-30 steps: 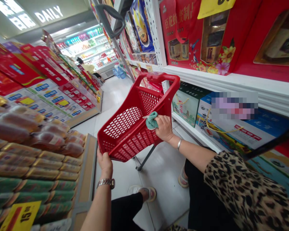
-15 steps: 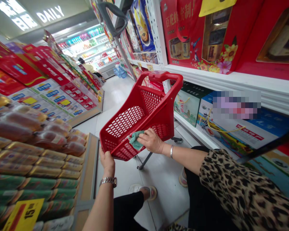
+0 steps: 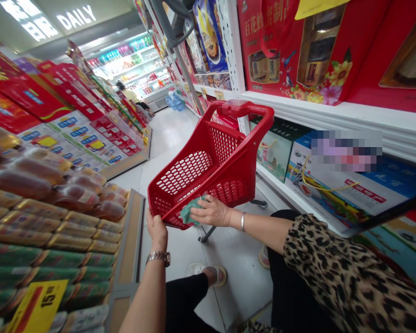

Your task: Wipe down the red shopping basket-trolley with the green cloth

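A red plastic shopping cart [image 3: 242, 162] with perforated basket walls stands tilted in view in the middle of the aisle. My left hand [image 3: 156, 231], with a metal watch at the wrist, grips the basket's near left corner; its fingertips are hidden behind the rim. A green cloth [image 3: 190, 211] is under my right hand [image 3: 213, 211], which presses it against the outside of the basket's near side wall. The fingers are bent over the cloth. The inside of the basket shows no goods.
Stacked cans and bottles [image 3: 52, 222] stand on a low display at left, with a yellow price tag [image 3: 38, 305]. Gift boxes [image 3: 298, 55] fill the white shelf [image 3: 333, 113] at right. Far down the aisle a person [image 3: 131, 97] is low beside a lit refrigerated shelf [image 3: 135, 69].
My right hand has slid the cloth left and down along the basket's side wall. My left hand keeps its hold on the corner. The whole view has shifted slightly.
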A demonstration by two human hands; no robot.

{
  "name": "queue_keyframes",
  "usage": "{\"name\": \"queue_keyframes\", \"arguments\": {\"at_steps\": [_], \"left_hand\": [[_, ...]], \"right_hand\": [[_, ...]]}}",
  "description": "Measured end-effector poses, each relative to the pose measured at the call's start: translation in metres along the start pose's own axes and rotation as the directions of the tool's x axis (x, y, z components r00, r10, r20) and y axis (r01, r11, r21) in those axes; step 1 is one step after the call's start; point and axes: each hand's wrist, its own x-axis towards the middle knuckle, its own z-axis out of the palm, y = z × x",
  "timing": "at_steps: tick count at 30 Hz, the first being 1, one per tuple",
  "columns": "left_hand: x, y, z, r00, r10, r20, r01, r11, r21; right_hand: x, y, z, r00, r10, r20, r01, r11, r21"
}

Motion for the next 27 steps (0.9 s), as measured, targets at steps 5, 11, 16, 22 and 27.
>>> {"name": "queue_keyframes", "arguments": {"at_steps": [5, 11, 16, 22, 27], "left_hand": [[-0.001, 0.009, 0.002, 0.997, -0.076, -0.027, 0.076, 0.997, -0.019], [-0.001, 0.014, 0.001, 0.998, -0.067, -0.005, 0.067, 0.997, -0.022], [0.001, 0.007, 0.002, 0.999, -0.044, -0.017, 0.043, 0.998, -0.045], [0.003, 0.010, 0.004, 0.999, -0.041, -0.032, 0.040, 0.999, -0.036], [0.001, 0.019, 0.004, 0.994, -0.102, -0.039, 0.102, 0.995, 0.010]], "right_hand": [[-0.016, 0.013, -0.014, 0.999, 0.034, 0.017, -0.033, 0.999, -0.033], [-0.026, 0.031, -0.040, 0.986, 0.169, -0.004, -0.169, 0.978, -0.125], [-0.034, 0.052, -0.066, 0.909, 0.416, 0.027, -0.405, 0.897, -0.175], [-0.048, 0.081, -0.089, 0.762, 0.644, -0.068, -0.637, 0.727, -0.255], [-0.058, 0.093, -0.087, 0.608, 0.757, -0.238, -0.794, 0.577, -0.192]]}}
